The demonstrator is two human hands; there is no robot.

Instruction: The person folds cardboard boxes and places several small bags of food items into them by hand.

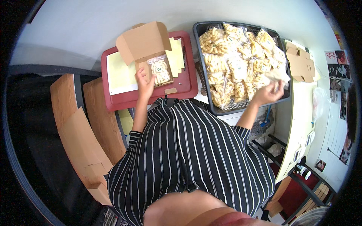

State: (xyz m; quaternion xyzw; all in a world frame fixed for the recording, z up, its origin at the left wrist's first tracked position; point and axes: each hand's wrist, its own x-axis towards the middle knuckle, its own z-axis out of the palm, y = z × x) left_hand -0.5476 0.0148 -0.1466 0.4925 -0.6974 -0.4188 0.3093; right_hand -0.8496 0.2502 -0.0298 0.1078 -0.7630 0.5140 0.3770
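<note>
An open cardboard box (145, 42) stands on a red tray (185, 84), its lid raised towards the wall. A clear bag of pale, curled snack pieces (160, 70) lies in the box's right part. Beside it, my left hand (146, 82) is at the box's left front, fingers apart, holding nothing. On the right, a black plastic crate (213, 108) is full of similar labelled bags (237, 67). My right hand (270, 91) is over the crate's right front corner, its fingers closed on a blurred whitish bag (278, 75).
Yellow sheets (121, 73) and a black pen (184, 58) lie on the tray. Flattened cardboard (301, 63) rests right of the crate, on a pale table (299, 113). Long cardboard (82, 147) and wooden boards (103, 118) are at the left.
</note>
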